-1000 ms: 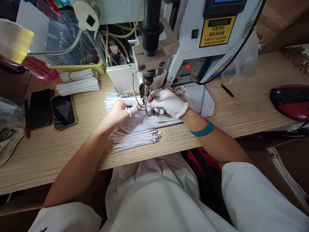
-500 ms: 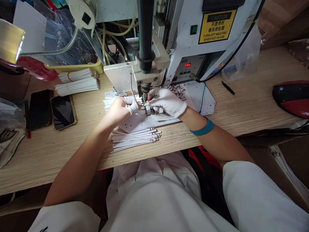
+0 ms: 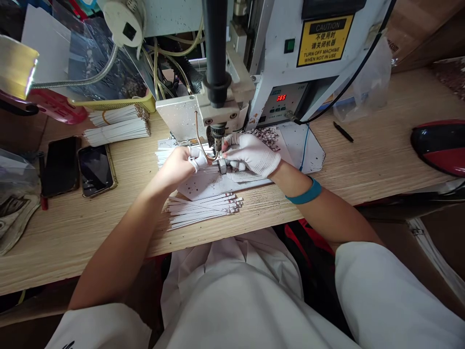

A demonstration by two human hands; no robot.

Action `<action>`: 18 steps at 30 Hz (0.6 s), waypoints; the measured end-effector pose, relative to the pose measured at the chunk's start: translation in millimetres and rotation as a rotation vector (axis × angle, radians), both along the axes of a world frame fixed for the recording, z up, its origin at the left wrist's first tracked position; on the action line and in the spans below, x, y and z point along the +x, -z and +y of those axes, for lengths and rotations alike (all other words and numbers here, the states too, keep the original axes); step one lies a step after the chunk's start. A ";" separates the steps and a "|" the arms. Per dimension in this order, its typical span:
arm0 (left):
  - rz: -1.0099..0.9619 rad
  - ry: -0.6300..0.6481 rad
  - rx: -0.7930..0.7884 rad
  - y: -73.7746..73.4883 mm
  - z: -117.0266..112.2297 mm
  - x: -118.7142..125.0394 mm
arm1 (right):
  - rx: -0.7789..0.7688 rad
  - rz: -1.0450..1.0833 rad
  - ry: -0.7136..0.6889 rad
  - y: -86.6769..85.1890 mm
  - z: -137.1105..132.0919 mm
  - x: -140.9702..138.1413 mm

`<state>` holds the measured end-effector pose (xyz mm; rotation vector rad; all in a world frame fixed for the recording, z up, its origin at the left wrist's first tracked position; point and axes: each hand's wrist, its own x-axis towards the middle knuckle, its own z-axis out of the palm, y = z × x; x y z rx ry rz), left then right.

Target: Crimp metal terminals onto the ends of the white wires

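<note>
My left hand [image 3: 187, 162], with white covers on the fingertips, is closed in a pinch just left of the machine's spindle tip [image 3: 218, 140]. Thin white wires [image 3: 165, 157] lie under and beside it, and one seems to be in its fingers. My right hand [image 3: 250, 155], in a white glove with some fingertips bare, is closed at the right of the tip; whatever it pinches is too small to make out. Between both hands sits a small metal block [image 3: 223, 166] on the white work plate [image 3: 198, 189]. Small brown-and-white parts [image 3: 267, 137] are heaped behind my right hand.
More white wires [image 3: 203, 209] lie near the table's front edge. Bundled wires [image 3: 118, 131], two phones [image 3: 96, 169] and a yellow basket [image 3: 148, 103] are at left. The machine's control panel [image 3: 283, 104] stands behind; a black pen [image 3: 343, 132] lies at right.
The red digits on the control panel read differently. The left phone's neighbour shows a slightly brighter screen. Both hands stay almost in place, and the view has shifted slightly.
</note>
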<state>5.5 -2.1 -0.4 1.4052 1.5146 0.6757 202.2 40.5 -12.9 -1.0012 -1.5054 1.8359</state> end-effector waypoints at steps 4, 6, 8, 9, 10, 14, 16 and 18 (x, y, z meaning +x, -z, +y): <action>0.091 0.101 0.082 -13.2 -6.6 -5.9 | 0.101 -0.057 -0.006 -6.7 6.5 12.1; 0.228 0.190 0.149 -22.1 -19.4 -9.0 | 0.225 -0.148 0.023 -10.5 12.6 22.8; 0.350 0.298 0.160 -25.3 -39.4 -9.3 | 0.389 -0.277 0.048 -13.3 17.9 32.4; 0.396 0.357 0.152 -23.4 -51.2 -7.9 | 0.471 -0.346 0.048 -14.0 19.4 35.7; 0.453 0.394 0.172 -18.9 -63.6 -5.5 | 0.546 -0.414 0.042 -14.3 19.9 37.5; 0.670 0.318 0.468 14.1 -106.2 6.0 | 0.763 -0.575 -0.011 -9.0 13.8 31.9; 0.643 0.264 0.562 26.9 -116.6 8.4 | 0.854 -0.573 -0.024 -3.2 9.7 24.9; 0.591 0.256 0.616 30.3 -116.0 6.9 | 0.940 -0.596 -0.013 3.2 7.6 18.0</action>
